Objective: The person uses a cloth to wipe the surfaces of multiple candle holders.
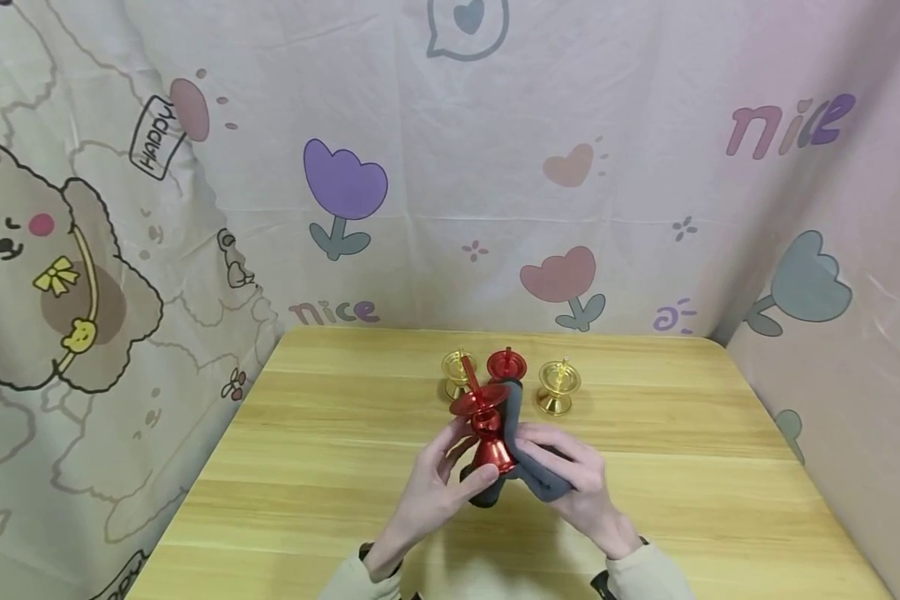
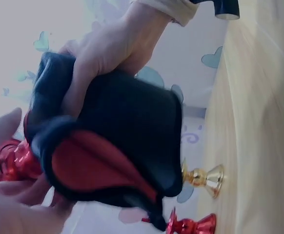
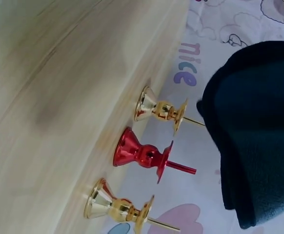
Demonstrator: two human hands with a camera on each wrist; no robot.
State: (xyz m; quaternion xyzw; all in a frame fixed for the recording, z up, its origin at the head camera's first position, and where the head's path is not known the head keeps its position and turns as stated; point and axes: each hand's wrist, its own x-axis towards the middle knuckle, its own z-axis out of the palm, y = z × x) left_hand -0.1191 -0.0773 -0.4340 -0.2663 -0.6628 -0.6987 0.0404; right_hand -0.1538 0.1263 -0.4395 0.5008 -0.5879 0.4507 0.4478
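My left hand (image 1: 435,487) grips a shiny red metal candle holder (image 1: 486,425) by its flared base, thumb across the front. The holder leans a little left, its dish and spike at the top. In my right hand (image 1: 581,479) is a folded dark grey cloth (image 1: 516,421), pinched and laid against the holder's right side. The left wrist view shows the cloth (image 2: 132,107) with a red underside, and the held red holder (image 2: 15,158) is partly covered by fingers. The right wrist view has the cloth (image 3: 259,131) at its right edge.
Behind the hands, a gold candle holder (image 1: 457,375), a red one (image 1: 507,365) and another gold one (image 1: 557,392) stand upright on the wooden table (image 1: 330,433). A printed curtain (image 1: 450,167) hangs around the back and sides.
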